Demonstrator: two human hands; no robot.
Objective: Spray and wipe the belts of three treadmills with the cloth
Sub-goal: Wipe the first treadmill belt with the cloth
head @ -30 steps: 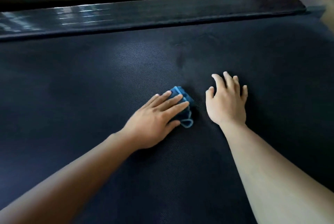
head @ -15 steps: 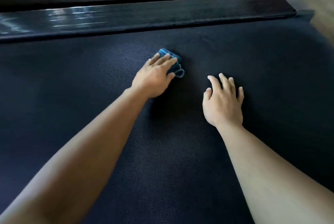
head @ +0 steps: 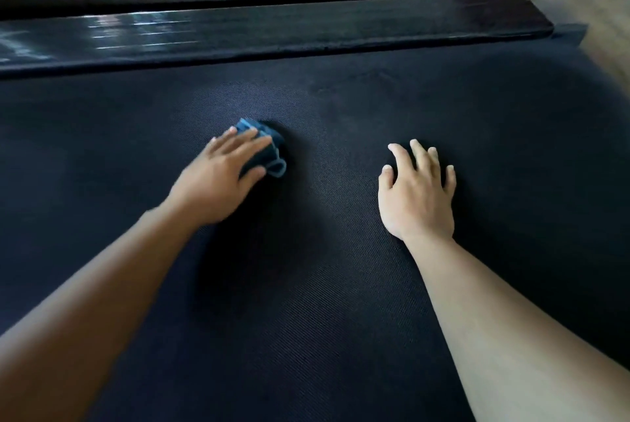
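— Where is the cloth?
— The blue cloth (head: 269, 145) lies bunched on the belt (head: 306, 319), pressed under the left hand (head: 218, 183), whose fingers lie flat rather than clutching.
— And the other hand?
— The right hand (head: 417, 196) rests spread on the belt, holding nothing. This looks like the wiping step; the next move probably calls for firm strokes across unwiped belt.

The left forearm (head: 102, 302) is showing bare from the near left corner to the wrist, and the right forearm (head: 511, 319) is showing bare from the near right. The left hand (head: 218, 179) is appearing blurred, while the right hand (head: 417, 196) is showing its short fingernails sharply.
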